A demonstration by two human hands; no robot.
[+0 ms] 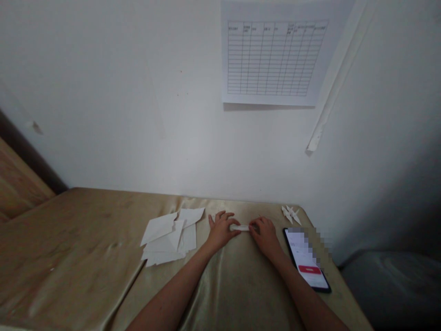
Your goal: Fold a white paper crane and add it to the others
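A small folded strip of white paper [240,228] lies on the gold cloth of the table [86,248], held between both hands. My left hand [221,231] rests on the cloth with its fingers curled, pinching the strip's left end. My right hand [264,234] is closed on the strip's right end. Both forearms reach in from the bottom edge.
A loose pile of white paper sheets [171,235] lies left of my hands. Two small folded paper figures [291,214] sit at the table's far right corner. A phone [307,264] with a lit screen lies by my right forearm. A ruled chart [275,57] hangs on the wall.
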